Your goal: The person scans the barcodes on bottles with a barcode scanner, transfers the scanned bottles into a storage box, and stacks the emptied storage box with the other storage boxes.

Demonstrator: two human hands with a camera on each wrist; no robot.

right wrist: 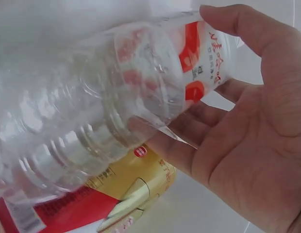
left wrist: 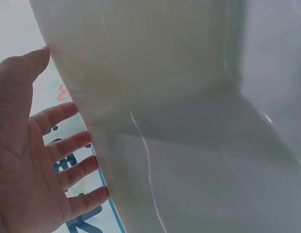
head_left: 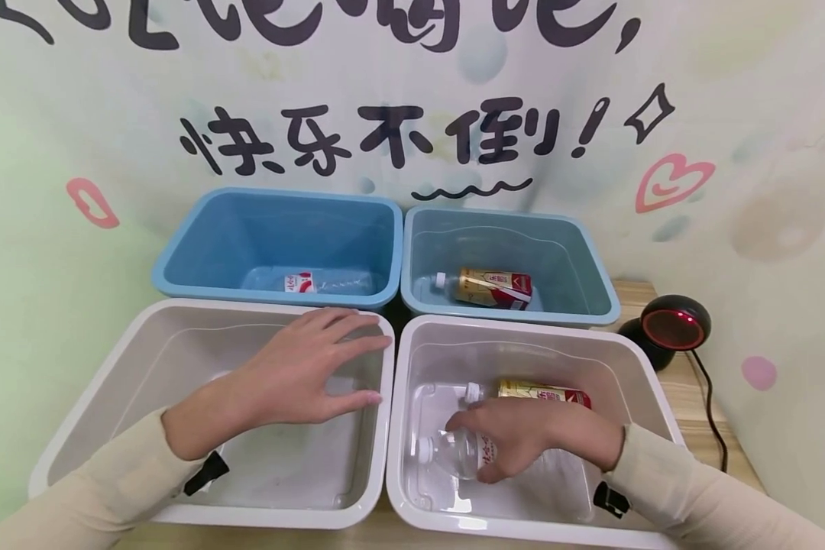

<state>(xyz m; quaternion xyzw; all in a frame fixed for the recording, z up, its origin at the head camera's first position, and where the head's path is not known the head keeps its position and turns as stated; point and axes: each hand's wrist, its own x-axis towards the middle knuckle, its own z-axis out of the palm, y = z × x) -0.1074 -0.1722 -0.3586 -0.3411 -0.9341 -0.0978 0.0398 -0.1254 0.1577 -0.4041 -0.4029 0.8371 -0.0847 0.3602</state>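
Observation:
In the right white bin, my right hand grips a clear plastic water bottle around its labelled part, cap end pointing left. The right wrist view shows thumb and fingers on either side of its red-and-white label. A drink bottle with a gold-and-red label lies just behind it, partly hidden by the hand. My left hand reaches over the left white bin, fingers spread and fingertips at its right rim. In the left wrist view, that hand holds no object.
Behind stand a blue bin with a clear bottle lying inside, and a teal bin with a gold-and-red bottle. A black round device with a red-lit face and cable sits on the wooden table at right.

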